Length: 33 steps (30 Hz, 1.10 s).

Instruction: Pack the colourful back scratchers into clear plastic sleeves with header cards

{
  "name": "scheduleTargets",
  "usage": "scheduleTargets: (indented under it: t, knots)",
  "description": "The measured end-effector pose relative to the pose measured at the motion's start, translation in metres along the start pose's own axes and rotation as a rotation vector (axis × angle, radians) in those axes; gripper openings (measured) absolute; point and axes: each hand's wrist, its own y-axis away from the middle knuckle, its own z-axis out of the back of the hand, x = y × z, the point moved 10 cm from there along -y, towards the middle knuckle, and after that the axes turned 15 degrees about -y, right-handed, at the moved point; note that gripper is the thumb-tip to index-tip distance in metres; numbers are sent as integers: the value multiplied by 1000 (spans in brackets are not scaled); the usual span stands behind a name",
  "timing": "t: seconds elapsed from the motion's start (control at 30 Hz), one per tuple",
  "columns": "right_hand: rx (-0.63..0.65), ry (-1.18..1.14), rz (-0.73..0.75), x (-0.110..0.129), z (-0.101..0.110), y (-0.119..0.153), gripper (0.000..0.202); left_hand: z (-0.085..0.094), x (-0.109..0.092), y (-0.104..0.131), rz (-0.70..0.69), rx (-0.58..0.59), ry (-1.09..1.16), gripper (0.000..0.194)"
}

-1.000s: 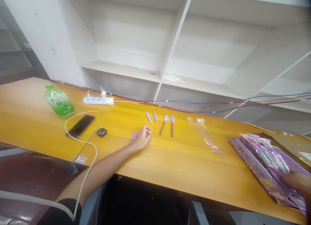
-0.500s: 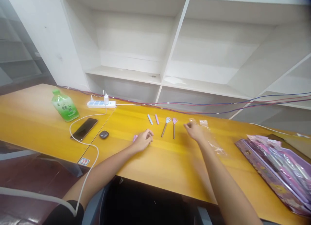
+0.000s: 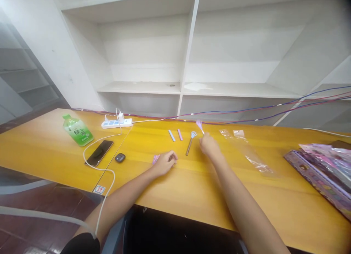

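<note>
My right hand (image 3: 210, 145) is closed around the handle of a small back scratcher with a purple claw-shaped head (image 3: 199, 125), which points up and away from me. Just left of it, a second back scratcher with a light blue claw and metal rod (image 3: 189, 146) lies on the table. A short blue stick (image 3: 171, 135) and a short purple stick (image 3: 180, 134) lie side by side further left. My left hand (image 3: 165, 163) rests on the table with fingers loosely curled and nothing in them. Beside its wrist, a small pink printed piece (image 3: 155, 159) is partly covered.
Clear plastic wrappers (image 3: 239, 134) lie right of my right hand. A purple printed bag with packaged items (image 3: 315, 173) is at far right. On the left are a green bottle (image 3: 78, 130), a phone (image 3: 100, 152), a black earbud case (image 3: 120, 157), a power strip (image 3: 116, 123) and a white cable (image 3: 112, 171).
My right hand has moved left from the wrappers and taken hold of the purple back scratcher, lifting its head off the table. My left hand stays about where it was. The view has shifted slightly.
</note>
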Motion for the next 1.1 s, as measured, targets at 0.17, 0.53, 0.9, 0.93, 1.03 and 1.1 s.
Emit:
scheduleTargets:
  t: [0.17, 0.53, 0.9, 0.93, 1.03, 1.1]
  knots:
    - [9, -48, 88, 86, -20, -10, 53, 6, -4, 2, -15, -15, 13, 13]
    - [109, -243, 147, 127, -22, 7, 31, 17, 3, -3, -18, -130, 140, 9]
    - [242, -1238, 275, 99, -33, 76, 49, 8, 19, -9, 165, -66, 750, 58]
    - [187, -1319, 229, 86, -29, 69, 50, 4, 20, -9, 170, -46, 730, 57]
    - [53, -1484, 230, 54, -15, 51, 55, -4, 23, -8, 182, 18, 665, 56]
    - [-26, -1574, 243, 34, -9, 44, 58, -2, 23, -7, 161, 26, 540, 55]
